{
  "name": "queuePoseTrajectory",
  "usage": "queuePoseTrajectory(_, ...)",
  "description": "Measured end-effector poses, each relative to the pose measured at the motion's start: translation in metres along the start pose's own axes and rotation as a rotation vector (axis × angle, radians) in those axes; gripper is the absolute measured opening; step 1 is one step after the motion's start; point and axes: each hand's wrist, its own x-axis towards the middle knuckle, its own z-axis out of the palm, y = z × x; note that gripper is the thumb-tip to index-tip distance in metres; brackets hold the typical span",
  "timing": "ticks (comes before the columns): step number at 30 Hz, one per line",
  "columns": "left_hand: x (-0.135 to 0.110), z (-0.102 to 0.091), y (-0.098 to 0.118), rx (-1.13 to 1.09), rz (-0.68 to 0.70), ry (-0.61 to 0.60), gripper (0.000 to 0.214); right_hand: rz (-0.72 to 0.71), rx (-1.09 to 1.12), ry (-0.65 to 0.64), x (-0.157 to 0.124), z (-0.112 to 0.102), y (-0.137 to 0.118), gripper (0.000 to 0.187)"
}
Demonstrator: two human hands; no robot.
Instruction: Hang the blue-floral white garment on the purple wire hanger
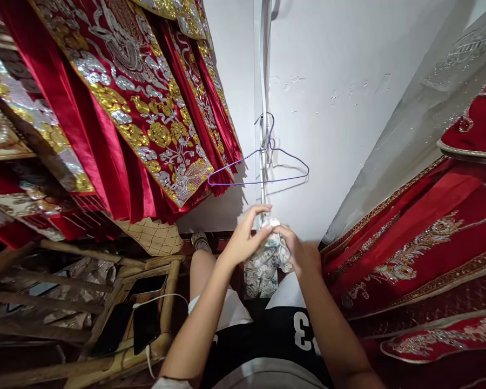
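Both my hands meet at the centre on a bunched patterned cloth [264, 267] in pale grey, white and green that hangs down between my knees. My left hand [247, 237] pinches its top edge with thumb and fingers. My right hand [297, 248] grips the same top from the right, fingers closed on the fabric. Just above them an empty purple wire hanger [263, 170] hangs from a pipe on the white wall [332, 108].
Red garments with gold and silver embroidery [137, 102] hang at upper left; more red embroidered fabric [421, 254] fills the right. A wooden chair [146, 319] at lower left holds dark devices and a white cable. My legs and a sandalled foot [199, 240] are below.
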Motion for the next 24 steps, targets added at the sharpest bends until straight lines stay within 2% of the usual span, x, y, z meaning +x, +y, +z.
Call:
queuePoseTrajectory(2,0.001,-0.008,-0.015,-0.101,-0.053,-0.087,0.035,0.06,-0.013,-0.092,0.001,-0.007,-0.013,0.023)
queuePoseTrajectory(4,-0.002,-0.015,-0.031,-0.095,-0.135,-0.257,0.039,0.138,-0.092,-0.284,0.01,-0.018,-0.03,0.016)
queuePoseTrajectory(6,-0.007,-0.023,-0.044,0.013,-0.201,-0.428,0.04,0.09,-0.257,-0.4,0.028,-0.034,-0.047,0.013)
queuePoseTrajectory(7,-0.009,-0.028,-0.049,0.062,-0.227,-0.483,0.039,-0.021,-0.346,-0.344,0.041,-0.042,-0.055,0.012)
queuePoseTrajectory(8,-0.01,-0.035,-0.051,0.08,-0.251,-0.51,0.039,-0.175,-0.417,-0.195,0.055,-0.05,-0.061,0.012)
queuePoseTrajectory(10,-0.009,-0.049,-0.05,-0.001,-0.28,-0.443,0.04,-0.395,-0.446,0.124,0.086,-0.062,-0.068,0.017)
queuePoseTrajectory(12,-0.003,-0.063,-0.044,-0.15,-0.266,-0.282,0.039,-0.45,-0.406,0.266,0.113,-0.066,-0.07,0.025)
queuePoseTrajectory(14,0.007,-0.072,-0.038,-0.221,-0.221,-0.144,0.036,-0.458,-0.404,0.236,0.13,-0.061,-0.069,0.03)
queuePoseTrajectory(16,0.017,-0.075,-0.036,-0.224,-0.203,-0.083,0.029,-0.465,-0.431,0.118,0.136,-0.05,-0.069,0.033)
queuePoseTrajectory(18,0.026,-0.069,-0.04,-0.231,-0.213,-0.063,0.025,-0.435,-0.429,0.004,0.134,-0.037,-0.07,0.038)
queuePoseTrajectory(22,0.037,-0.044,-0.056,-0.128,-0.195,-0.072,0.054,-0.347,-0.361,-0.09,0.124,-0.02,-0.083,0.044)
queuePoseTrajectory(24,0.039,-0.036,-0.062,-0.007,-0.158,-0.096,0.055,-0.355,-0.332,-0.126,0.127,-0.02,-0.089,0.046)
